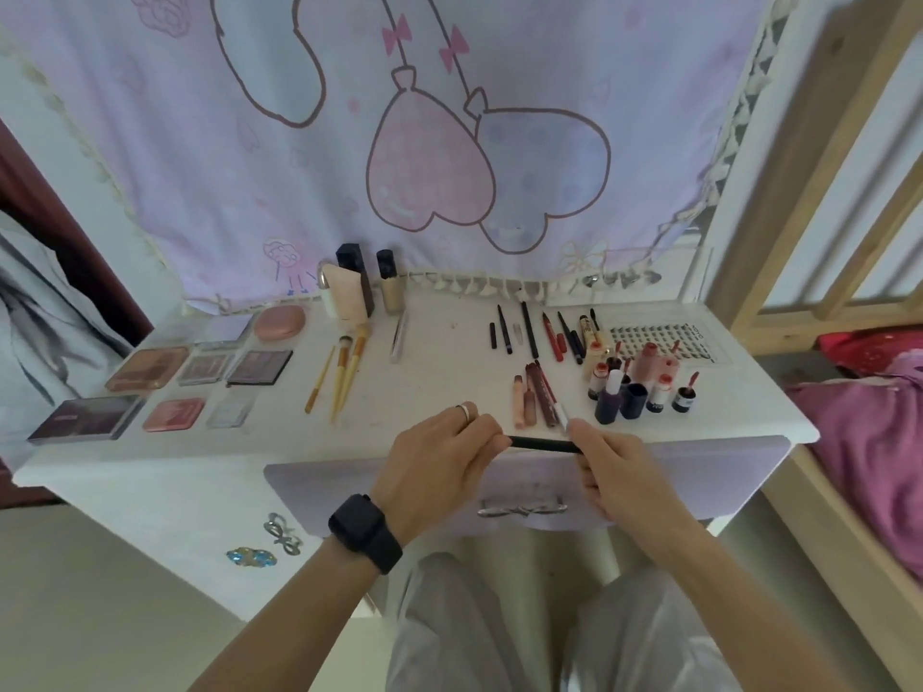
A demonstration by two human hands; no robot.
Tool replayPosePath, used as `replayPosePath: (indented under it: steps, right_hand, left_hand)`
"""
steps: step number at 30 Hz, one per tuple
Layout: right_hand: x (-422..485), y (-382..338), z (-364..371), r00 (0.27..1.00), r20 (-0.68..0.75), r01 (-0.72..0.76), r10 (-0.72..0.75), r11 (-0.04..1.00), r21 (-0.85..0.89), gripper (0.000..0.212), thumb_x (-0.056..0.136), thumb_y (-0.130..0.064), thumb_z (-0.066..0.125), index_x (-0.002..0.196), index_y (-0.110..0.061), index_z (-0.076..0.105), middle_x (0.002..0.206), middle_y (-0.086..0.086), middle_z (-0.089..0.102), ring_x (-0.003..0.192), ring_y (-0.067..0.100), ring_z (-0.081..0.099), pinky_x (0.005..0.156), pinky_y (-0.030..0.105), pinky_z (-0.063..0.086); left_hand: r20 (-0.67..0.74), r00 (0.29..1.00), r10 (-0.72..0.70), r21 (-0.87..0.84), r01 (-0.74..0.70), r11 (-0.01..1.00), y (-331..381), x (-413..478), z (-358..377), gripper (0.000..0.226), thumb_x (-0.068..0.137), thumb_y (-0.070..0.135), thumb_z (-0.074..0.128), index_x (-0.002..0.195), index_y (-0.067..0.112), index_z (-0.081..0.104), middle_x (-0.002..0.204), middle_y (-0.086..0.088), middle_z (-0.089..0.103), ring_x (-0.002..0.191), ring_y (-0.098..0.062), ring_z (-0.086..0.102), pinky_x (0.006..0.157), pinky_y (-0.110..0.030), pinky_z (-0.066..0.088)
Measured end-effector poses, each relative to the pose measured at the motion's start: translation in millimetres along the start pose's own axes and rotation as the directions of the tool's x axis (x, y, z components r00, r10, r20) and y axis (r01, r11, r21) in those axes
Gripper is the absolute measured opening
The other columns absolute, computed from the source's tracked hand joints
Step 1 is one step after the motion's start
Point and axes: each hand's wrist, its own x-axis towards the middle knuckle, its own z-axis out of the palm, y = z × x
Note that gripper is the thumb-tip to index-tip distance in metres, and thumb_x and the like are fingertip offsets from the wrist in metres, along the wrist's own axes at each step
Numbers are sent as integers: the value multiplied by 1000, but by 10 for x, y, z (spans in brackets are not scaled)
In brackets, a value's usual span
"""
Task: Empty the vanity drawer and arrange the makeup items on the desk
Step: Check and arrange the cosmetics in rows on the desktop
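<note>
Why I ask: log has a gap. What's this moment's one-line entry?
left hand: grips black pencil; right hand: grips its other end; drawer: looks closed

- Your white desk carries everything in groups.
- On your left, palettes lie in rows, with a pink compact behind them.
- At the back stand bottles. Three brushes lie before them, with a silver stick beside those.
- On your right lie pencils, lip tubes, small upright bottles and a lash tray.
</note>
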Motion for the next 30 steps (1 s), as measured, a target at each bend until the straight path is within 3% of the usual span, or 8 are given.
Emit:
replayPosePath:
  steps: [2, 4, 7, 9, 14, 21, 26, 30]
  right_hand:
    - [-93, 72, -58, 996, 25, 82, -81, 995, -58, 54, 104, -37, 45, 53, -21, 38, 48, -5, 32, 45, 11, 29, 46, 19, 28]
    - [-161, 144, -97, 987, 12, 160, -160, 973, -169, 53, 104, -37, 43, 54, -18, 37, 49, -4, 33, 46, 12, 31, 49, 21, 29]
    - [-200, 211, -267, 972, -133, 173, -195, 971, -164, 57, 104, -34, 44, 48, -24, 36, 46, -7, 33, 44, 9, 31, 53, 26, 29]
    - [-217, 202, -462, 955, -228, 165, -189, 979, -117, 60, 103, -36, 45, 44, -25, 38, 45, -9, 32, 44, 9, 29, 52, 27, 29]
    - [-290, 147, -589, 970, -193, 154, -149, 988, 7, 49, 91, -50, 45, 49, -26, 35, 48, -8, 28, 43, 10, 25, 42, 17, 27]
    - [-261, 148, -310, 990, -31, 138, -137, 989, 55, 39, 105, -34, 39, 82, -4, 44, 61, 2, 40, 44, 12, 33, 41, 18, 31]
    - [-192, 41, -113, 991, -6, 131, -131, 990, 43, 16, 105, -26, 44, 102, -15, 55, 64, -2, 60, 43, 10, 43, 41, 18, 35]
    - [-37, -74, 12, 987, 50, 154, -152, 988, -24, 23, 108, -21, 40, 115, -27, 61, 90, -5, 75, 51, 15, 55, 45, 20, 43]
  left_hand:
    - [14, 993, 120, 62, -121, 991, 49, -56, -46, 54, 110, 42, 21, 83, 16, 59, 73, 5, 48, 55, -12, 39, 47, -22, 35]
    - [94, 992, 89, -23, -87, 996, 132, -81, -54, 51, 109, 45, 19, 82, 18, 53, 72, 8, 45, 56, -11, 38, 47, -25, 37]
    - [309, 944, -115, -356, 227, 907, 173, -67, -84, 44, 107, 49, 24, 72, 24, 35, 62, 12, 34, 56, -8, 33, 55, -20, 30]
    - [379, 897, -226, -424, 386, 820, 71, -42, -166, 44, 103, 46, 30, 68, 20, 35, 57, 11, 35, 55, -6, 34, 57, -19, 29]
    - [325, 886, -330, -440, 451, 777, -145, 2, -203, 42, 101, 47, 33, 71, 22, 47, 58, 12, 42, 54, -5, 35, 54, -18, 29]
    - [293, 797, -529, -629, 577, 521, -114, 139, -12, 44, 108, 36, 36, 87, 11, 65, 59, 6, 40, 52, -9, 32, 51, -18, 28]
    - [275, 701, -658, -691, 621, 371, -183, 245, 26, 34, 107, 34, 41, 97, 13, 66, 66, 5, 55, 53, -7, 42, 52, -18, 36]
    - [272, 637, -721, -658, 670, 344, -346, 353, 50, 19, 105, 33, 46, 104, 18, 59, 83, 5, 73, 57, -12, 53, 56, -22, 40]
